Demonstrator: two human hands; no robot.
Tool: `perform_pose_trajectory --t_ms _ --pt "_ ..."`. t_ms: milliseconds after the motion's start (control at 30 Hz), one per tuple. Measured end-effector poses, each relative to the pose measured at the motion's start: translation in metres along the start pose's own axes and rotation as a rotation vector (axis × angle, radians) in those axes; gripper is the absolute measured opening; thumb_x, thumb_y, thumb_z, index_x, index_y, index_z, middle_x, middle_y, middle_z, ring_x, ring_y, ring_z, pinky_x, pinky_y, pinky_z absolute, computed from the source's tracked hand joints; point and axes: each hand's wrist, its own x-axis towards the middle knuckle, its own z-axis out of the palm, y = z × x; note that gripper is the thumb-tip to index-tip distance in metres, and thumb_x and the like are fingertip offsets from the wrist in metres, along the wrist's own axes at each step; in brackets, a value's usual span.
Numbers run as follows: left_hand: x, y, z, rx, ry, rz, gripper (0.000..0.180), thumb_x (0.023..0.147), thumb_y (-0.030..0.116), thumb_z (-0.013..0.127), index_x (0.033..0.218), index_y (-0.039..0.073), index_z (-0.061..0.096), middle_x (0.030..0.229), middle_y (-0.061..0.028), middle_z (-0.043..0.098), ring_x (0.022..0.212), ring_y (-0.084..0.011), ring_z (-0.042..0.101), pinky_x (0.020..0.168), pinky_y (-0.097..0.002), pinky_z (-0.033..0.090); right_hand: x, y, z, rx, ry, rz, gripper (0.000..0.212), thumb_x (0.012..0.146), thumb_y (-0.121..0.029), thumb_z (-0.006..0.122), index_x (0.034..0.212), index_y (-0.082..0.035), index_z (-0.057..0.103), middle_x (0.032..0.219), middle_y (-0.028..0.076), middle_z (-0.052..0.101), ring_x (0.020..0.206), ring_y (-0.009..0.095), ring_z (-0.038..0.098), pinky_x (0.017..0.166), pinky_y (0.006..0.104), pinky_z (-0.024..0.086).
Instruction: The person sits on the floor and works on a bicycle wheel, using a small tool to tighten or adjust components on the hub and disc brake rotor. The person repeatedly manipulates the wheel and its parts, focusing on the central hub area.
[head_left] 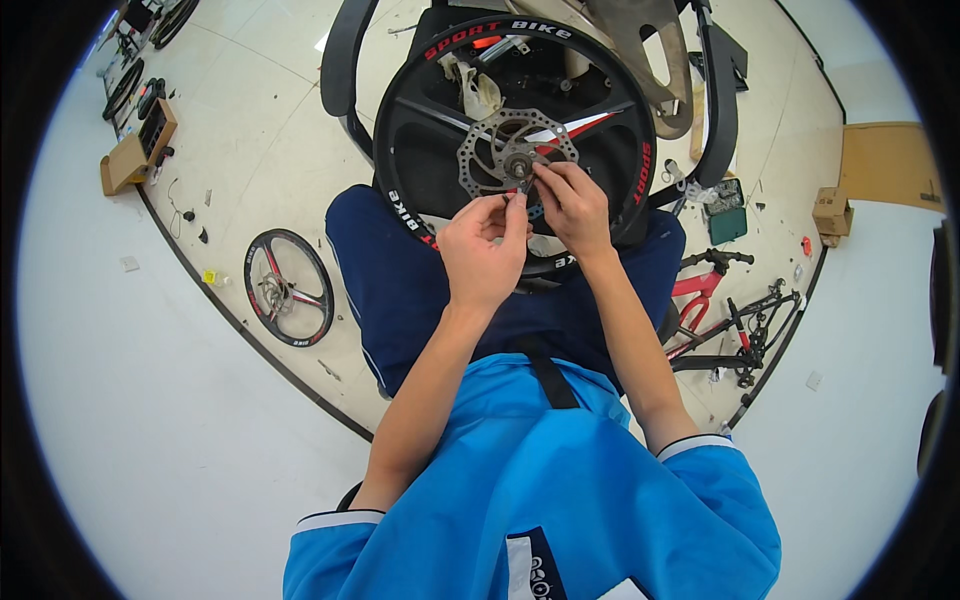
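Observation:
A black bicycle wheel (392,165) with broad spokes and red and white markings lies flat in front of me, its near edge over my thighs. A perforated metal disc brake rotor (468,160) sits around the hub (518,166) at its centre. My left hand (485,245) is closed in a pinch at the rotor's near edge. My right hand (575,208) also pinches, just right of the hub, its fingertips close to the left ones. Something small and dark shows between the fingertips, too small to name. A crumpled translucent plastic bag (482,97) lies on the wheel's far left part.
The wheel rests on a black chair with armrests (345,60) at both sides. A second wheel (258,290) lies on the floor at left. A red bicycle frame (698,292) and a black frame (712,362) lie at right. Cardboard boxes (832,212) stand along the walls.

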Motion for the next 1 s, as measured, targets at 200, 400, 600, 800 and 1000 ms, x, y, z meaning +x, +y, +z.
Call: perform_pose_trajectory --t_ms 200,400,600,800,1000 --pt "-0.001 -0.004 -0.001 0.019 0.017 0.007 0.019 0.100 0.008 0.068 0.100 -0.011 0.071 0.083 -0.0106 0.074 0.071 -0.0123 0.072 0.065 -0.0258 0.061 0.001 -0.001 -0.002 0.029 -0.005 0.014 0.024 0.081 0.001 0.077 0.104 -0.002 0.072 0.096 0.010 0.069 0.083 0.029 0.070 0.071 0.0364 0.058" --pt "-0.001 -0.004 -0.001 0.014 0.008 0.021 0.019 0.100 0.008 0.068 0.099 -0.011 0.071 0.085 -0.0096 0.073 0.072 -0.0119 0.072 0.066 -0.0259 0.061 0.000 0.002 -0.002 0.041 -0.008 0.009 0.024 0.079 0.002 0.077 0.102 -0.002 0.071 0.097 0.010 0.069 0.084 0.030 0.071 0.073 0.0372 0.058" --pt "0.009 0.010 -0.003 0.458 -0.113 0.421 0.011 0.094 0.003 0.069 0.100 -0.007 0.071 0.089 -0.0131 0.072 0.072 -0.0215 0.072 0.065 -0.0293 0.058 0.002 0.000 -0.003 0.067 -0.023 0.058 0.023 0.080 0.001 0.077 0.102 -0.003 0.072 0.098 0.011 0.069 0.084 0.030 0.071 0.073 0.0375 0.059" --pt "0.010 0.013 -0.012 0.606 -0.216 0.544 0.016 0.092 0.003 0.069 0.107 -0.002 0.072 0.094 -0.0146 0.067 0.081 -0.0320 0.068 0.072 -0.0375 0.055 0.006 -0.019 -0.012 0.096 -0.030 0.051 0.031 0.078 0.000 0.076 0.109 -0.005 0.074 0.101 0.011 0.070 0.086 0.030 0.071 0.074 0.0364 0.059" --pt "0.008 0.014 -0.014 0.595 -0.368 0.579 0.027 0.088 0.003 0.071 0.115 -0.002 0.069 0.096 -0.0115 0.064 0.084 -0.0288 0.066 0.076 -0.0379 0.056 0.000 -0.018 -0.013 0.139 -0.026 0.013 0.036 0.073 0.003 0.075 0.109 -0.004 0.073 0.107 0.012 0.073 0.092 0.030 0.072 0.077 0.0364 0.060"
